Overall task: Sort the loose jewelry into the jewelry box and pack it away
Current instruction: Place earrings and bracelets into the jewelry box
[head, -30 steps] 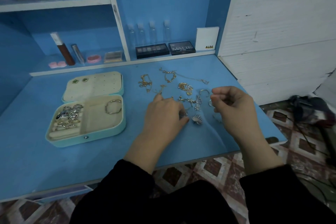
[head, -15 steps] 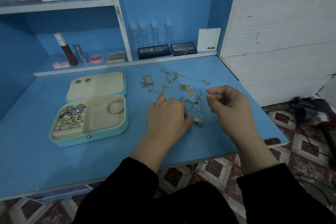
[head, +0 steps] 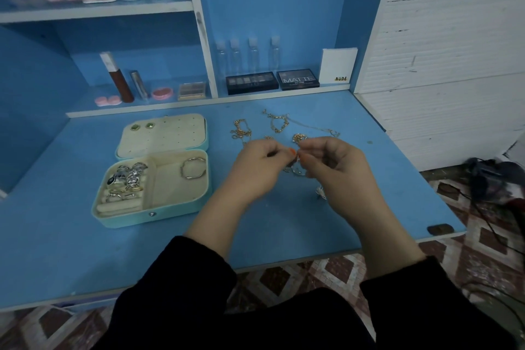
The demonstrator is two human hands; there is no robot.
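Observation:
The open teal jewelry box (head: 125,221) lies on the left of the blue table (head: 71,258). Several rings (head: 127,176) fill its left compartment and a silver bangle (head: 193,168) lies in the right one. Two green earrings (head: 142,126) sit on the lid's pad. My left hand (head: 255,170) and my right hand (head: 338,167) meet fingertip to fingertip above the loose pile, and both pinch a small silver piece (head: 295,169) that dangles between them. Gold chains (head: 241,131) and a gold bracelet (head: 277,123) lie behind the hands. A silver shell-shaped piece (head: 321,192) shows by my right wrist.
A low shelf behind the table holds eyeshadow palettes (head: 251,82), several small clear bottles (head: 252,54), a white card (head: 338,65) and lipstick tubes (head: 119,79). A white wall (head: 454,65) borders the right side. The table's front edge (head: 284,263) is near my body.
My left hand has lifted off the pile and come up to meet my right hand. Both hands now pinch the small silver piece together, closer to the middle.

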